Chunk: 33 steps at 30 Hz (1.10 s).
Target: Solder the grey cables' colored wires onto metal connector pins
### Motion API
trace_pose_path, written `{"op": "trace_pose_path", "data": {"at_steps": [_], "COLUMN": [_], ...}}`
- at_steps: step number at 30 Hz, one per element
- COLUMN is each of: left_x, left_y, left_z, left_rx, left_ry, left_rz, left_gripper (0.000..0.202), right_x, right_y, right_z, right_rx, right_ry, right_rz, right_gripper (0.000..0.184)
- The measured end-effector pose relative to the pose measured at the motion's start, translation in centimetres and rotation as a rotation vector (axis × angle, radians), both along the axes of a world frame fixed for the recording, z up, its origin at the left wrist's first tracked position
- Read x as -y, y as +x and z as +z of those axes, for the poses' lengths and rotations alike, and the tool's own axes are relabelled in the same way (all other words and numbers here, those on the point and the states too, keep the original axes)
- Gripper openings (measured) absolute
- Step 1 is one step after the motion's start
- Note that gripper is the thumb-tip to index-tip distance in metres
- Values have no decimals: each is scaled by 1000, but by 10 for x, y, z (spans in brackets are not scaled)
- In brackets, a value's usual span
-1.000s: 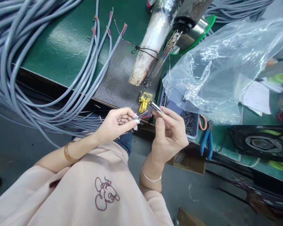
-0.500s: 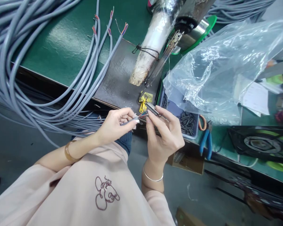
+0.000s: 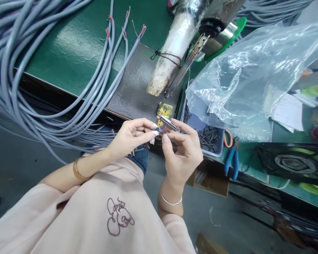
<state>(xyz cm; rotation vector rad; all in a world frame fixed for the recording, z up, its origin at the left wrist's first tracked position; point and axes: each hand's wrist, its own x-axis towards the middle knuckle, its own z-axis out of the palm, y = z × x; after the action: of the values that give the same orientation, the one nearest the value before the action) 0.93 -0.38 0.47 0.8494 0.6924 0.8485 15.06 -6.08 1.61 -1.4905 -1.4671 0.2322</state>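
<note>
The left hand [image 3: 134,137] hides the lower part of the thin coloured wires [image 3: 159,129], and their tips are too small to see well. It pinches them between thumb and finger. The right hand [image 3: 184,146] reaches up, fingers bent, holding the long pin connector [image 3: 168,122] just by the wires. The connector covers part of a yellow piece [image 3: 166,109].

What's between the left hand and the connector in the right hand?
In the head view, thin coloured wires stick out from the left hand toward the connector that the right hand holds. Whether they touch it, I can't tell.
</note>
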Motion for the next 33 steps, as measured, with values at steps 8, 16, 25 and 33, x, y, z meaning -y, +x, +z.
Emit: {"op": "trace_pose_path", "data": {"at_steps": [8, 16, 25, 33], "left_x": [-11, -16, -19, -25], "left_y": [-4, -6, 0, 7], "left_z": [7, 9, 2, 2], "left_rx": [-60, -75, -109, -81], "left_ry": [11, 31, 117, 178], "left_rz": [49, 50, 146, 228], "left_gripper": [25, 19, 16, 19], "right_x": [-7, -12, -19, -28], "right_y": [2, 3, 1, 0], "right_z": [-12, -18, -14, -12], "right_rx": [-4, 180, 44, 104], "right_ry": [262, 262, 128, 183], "right_rz": [-180, -104, -14, -9], "right_gripper": [7, 15, 12, 15]}}
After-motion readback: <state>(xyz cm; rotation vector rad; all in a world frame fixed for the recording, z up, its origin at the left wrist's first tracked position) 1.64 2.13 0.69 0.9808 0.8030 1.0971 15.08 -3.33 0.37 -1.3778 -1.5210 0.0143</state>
